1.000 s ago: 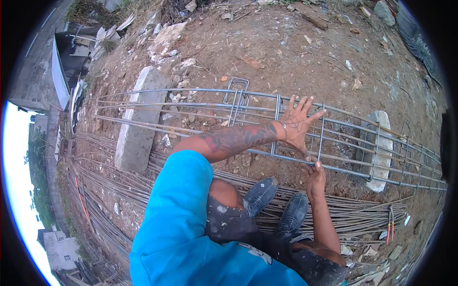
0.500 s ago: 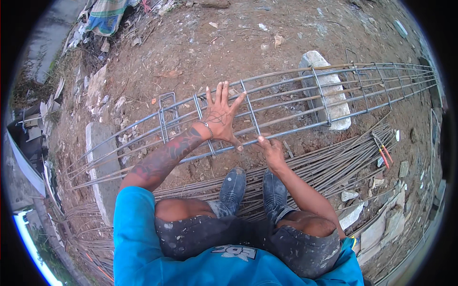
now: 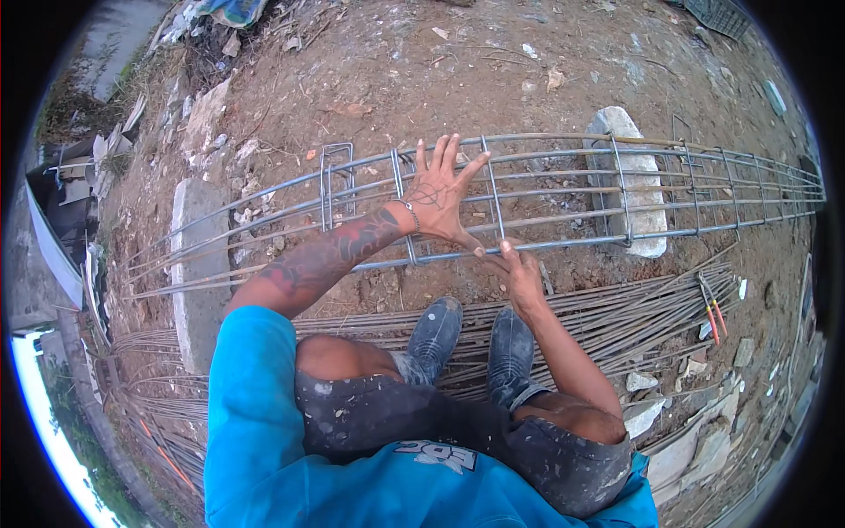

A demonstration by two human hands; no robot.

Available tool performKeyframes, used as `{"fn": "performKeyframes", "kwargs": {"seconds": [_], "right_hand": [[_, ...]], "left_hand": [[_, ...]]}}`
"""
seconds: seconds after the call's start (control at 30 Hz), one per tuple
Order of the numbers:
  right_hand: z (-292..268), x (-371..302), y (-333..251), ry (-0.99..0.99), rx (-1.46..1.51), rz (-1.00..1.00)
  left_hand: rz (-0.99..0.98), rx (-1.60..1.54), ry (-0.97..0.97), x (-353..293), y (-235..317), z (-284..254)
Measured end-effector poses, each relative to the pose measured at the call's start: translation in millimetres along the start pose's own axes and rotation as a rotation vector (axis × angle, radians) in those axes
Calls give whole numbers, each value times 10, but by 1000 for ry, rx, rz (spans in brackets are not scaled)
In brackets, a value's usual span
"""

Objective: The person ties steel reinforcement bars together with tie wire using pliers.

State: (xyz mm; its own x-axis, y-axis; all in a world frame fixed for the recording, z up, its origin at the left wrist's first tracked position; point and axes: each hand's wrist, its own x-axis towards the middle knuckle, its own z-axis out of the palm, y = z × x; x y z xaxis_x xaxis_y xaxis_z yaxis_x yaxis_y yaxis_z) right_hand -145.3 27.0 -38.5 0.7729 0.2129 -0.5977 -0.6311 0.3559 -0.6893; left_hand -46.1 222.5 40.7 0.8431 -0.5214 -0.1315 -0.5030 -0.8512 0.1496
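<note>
I see the rebar cage (image 3: pixel 493 189) running left-right across the long edges of two concrete blocks (image 3: pixel 198 326), beneath the splayed left hand (image 3: pixel 437 198), the right hand (image 3: pixel 525 282) at its near side, grip unclear.

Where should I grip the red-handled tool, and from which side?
Probably around both red handles, from the lower side of the view with the right hand: the handles spread slightly and point that way, while the metal head points away, over the rod bundle.
</note>
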Motion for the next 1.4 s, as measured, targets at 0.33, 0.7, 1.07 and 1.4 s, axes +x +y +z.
{"fn": "performKeyframes", "kwargs": {"seconds": [0.33,0.7,1.07,1.4], "right_hand": [[286,-247,-277,16,-1613,-1300],[216,23,-394,1,-1491,-1296],[323,-18,-528,-34,-1127,-1158],[342,209,-591,446,-1297,-990]], "left_hand": [[-186,-159,-223,255,-347,-135],[-12,-39,-46,85,-215,-171],[-34,-15,-68,2,-170,-11],[-20,-33,-83,17,-169,-17]]}}
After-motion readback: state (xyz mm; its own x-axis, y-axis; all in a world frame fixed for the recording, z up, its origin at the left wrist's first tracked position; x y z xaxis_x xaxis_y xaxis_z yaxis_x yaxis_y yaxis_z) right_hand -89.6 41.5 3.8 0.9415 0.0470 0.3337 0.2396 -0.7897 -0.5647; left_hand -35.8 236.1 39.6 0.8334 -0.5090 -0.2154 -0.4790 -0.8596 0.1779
